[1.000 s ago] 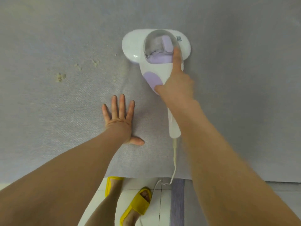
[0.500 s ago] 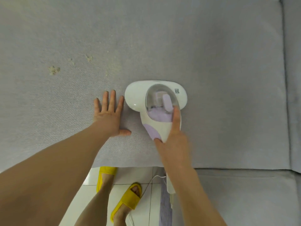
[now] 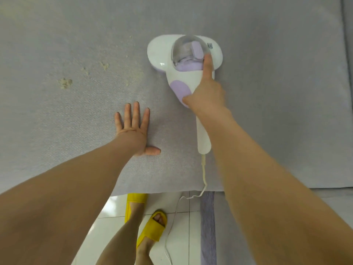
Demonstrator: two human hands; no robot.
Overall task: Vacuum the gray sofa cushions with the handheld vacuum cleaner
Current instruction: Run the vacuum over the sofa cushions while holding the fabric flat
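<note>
Crumbs (image 3: 65, 82) are lying at the left of the gray sofa cushion (image 3: 277, 111). Left hand (image 3: 133, 131) is pressing flat on it, fingers spread. Right hand (image 3: 206, 92) is gripping the handheld vacuum cleaner (image 3: 183, 60), index finger extended along its clear dome, head sitting on the cushion. Cord (image 3: 204, 169) is trailing to the floor.

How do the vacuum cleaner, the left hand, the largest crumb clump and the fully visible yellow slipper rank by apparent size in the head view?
1. vacuum cleaner
2. left hand and yellow slipper: look alike, and the slipper lies farther off, so unranked
3. crumb clump
</note>
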